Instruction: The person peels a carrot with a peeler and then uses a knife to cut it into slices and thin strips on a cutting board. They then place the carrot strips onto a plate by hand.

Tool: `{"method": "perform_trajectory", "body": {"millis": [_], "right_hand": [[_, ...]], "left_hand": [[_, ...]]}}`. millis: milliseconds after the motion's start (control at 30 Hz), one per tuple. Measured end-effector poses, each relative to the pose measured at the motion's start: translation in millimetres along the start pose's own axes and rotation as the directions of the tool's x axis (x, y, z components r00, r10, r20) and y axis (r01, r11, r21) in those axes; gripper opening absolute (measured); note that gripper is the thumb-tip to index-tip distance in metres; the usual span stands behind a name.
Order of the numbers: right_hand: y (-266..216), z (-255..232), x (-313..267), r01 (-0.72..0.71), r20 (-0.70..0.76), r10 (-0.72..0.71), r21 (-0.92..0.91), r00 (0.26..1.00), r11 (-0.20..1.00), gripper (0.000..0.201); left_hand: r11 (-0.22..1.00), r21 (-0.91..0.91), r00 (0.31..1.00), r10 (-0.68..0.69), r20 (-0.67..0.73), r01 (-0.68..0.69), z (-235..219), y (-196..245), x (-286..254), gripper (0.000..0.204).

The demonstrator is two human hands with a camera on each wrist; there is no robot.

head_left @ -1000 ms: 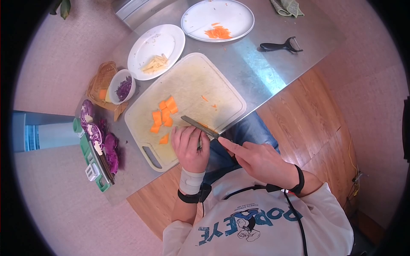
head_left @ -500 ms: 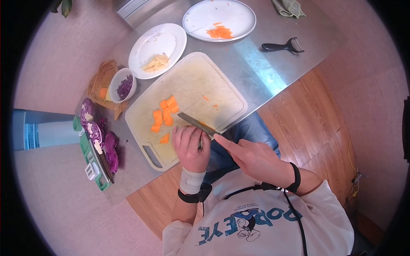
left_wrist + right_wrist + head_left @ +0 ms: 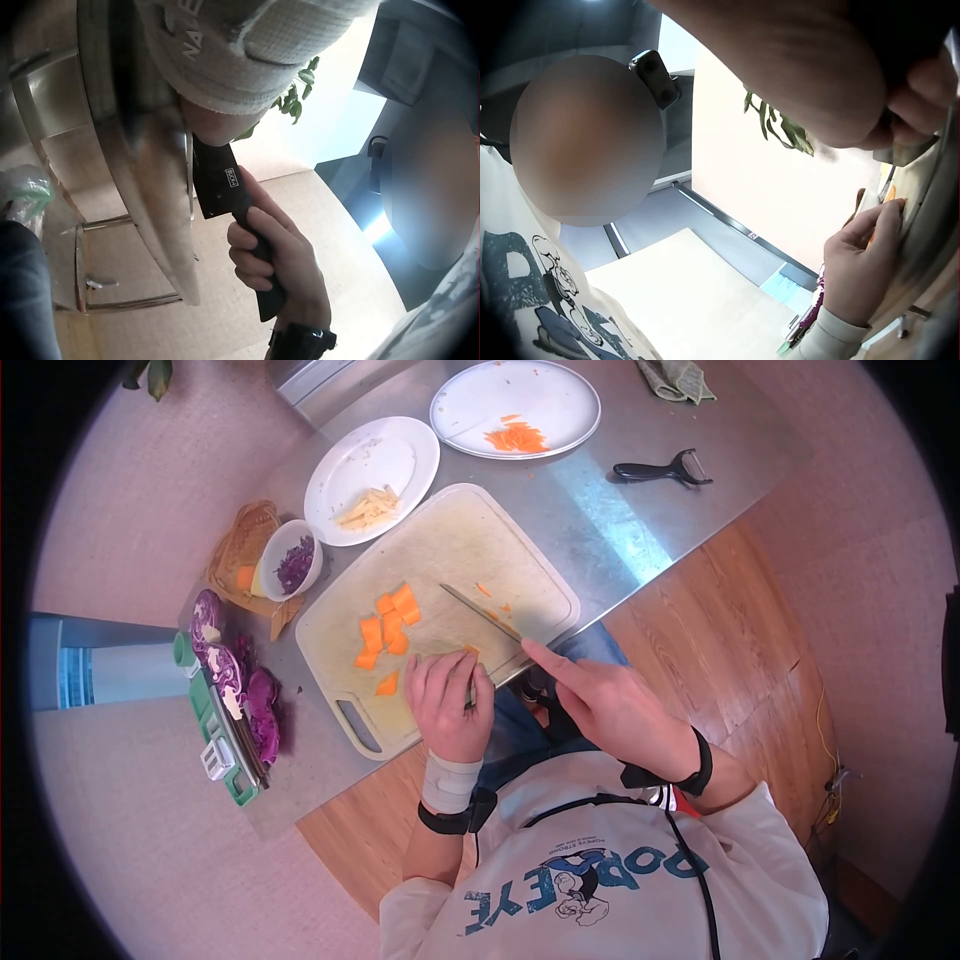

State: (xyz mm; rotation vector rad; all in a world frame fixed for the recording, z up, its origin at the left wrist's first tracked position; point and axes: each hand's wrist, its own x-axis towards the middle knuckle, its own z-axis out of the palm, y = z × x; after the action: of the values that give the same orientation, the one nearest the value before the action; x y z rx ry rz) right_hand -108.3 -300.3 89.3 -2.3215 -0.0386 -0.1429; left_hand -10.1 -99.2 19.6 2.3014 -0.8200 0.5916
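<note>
My right hand (image 3: 620,710) grips a kitchen knife (image 3: 480,610) by its handle, index finger stretched along the top. In the left wrist view the knife's black blade (image 3: 217,176) and dark handle show clearly. My left hand (image 3: 450,705) pinches an orange carrot piece (image 3: 471,649) at the near edge of the cutting board (image 3: 470,540); most of that piece is hidden under the fingers. The blade stands to the right of these fingertips, over the board. Several carrot chunks (image 3: 370,632) lie left of the blade, and small carrot slivers (image 3: 484,589) lie beyond it.
Behind the board stand a plate of pale strips (image 3: 400,450), an oval plate with carrot shreds (image 3: 570,410) and a bowl of shredded purple cabbage (image 3: 315,565). A wicker basket (image 3: 235,550), cut cabbage (image 3: 262,710) and a green slicer (image 3: 205,720) sit left; a peeler (image 3: 650,470) lies right.
The knife has swung away from the left fingertips, rightward and up the board, with the right hand lifting slightly. More of the carrot piece shows now. The left hand stays in place.
</note>
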Motion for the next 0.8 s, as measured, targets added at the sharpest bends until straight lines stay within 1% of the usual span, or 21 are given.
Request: {"method": "perform_trajectory", "body": {"millis": [267, 467, 533, 633, 767, 800], "right_hand": [[-1, 1, -8, 0.018, 0.01, -0.018, -0.009, 1.0, 1.0, 0.062], [-7, 0, -12, 0.027, 0.062, -0.026, -0.009, 0.998, 1.0, 0.064], [-11, -2, -12, 0.006, 0.122, -0.005, -0.004, 0.992, 1.0, 0.063], [-11, -1, -13, -0.006, 0.156, 0.004, 0.012, 0.988, 1.0, 0.063], [-11, 0, -15, -0.006, 0.165, 0.005, 0.008, 0.986, 1.0, 0.063], [-9, 2, -16, 0.016, 0.153, -0.02, 0.023, 0.988, 1.0, 0.064]], "left_hand": [[1.0, -0.002, 1.0, 0.005, -0.007, -0.005, 1, 0, -1, 0.02], [1.0, 0.0, 1.0, 0.005, -0.012, -0.005, 0, 2, 1, 0.02], [1.0, -0.021, 1.0, 0.008, -0.021, -0.009, 1, 1, 1, 0.017], [1.0, -0.027, 1.0, 0.008, -0.023, -0.008, 0, 1, 0, 0.016], [1.0, -0.028, 1.0, 0.006, -0.022, -0.006, 0, 0, 0, 0.016], [1.0, -0.02, 1.0, 0.007, -0.024, -0.007, 0, 0, -1, 0.017]]}}
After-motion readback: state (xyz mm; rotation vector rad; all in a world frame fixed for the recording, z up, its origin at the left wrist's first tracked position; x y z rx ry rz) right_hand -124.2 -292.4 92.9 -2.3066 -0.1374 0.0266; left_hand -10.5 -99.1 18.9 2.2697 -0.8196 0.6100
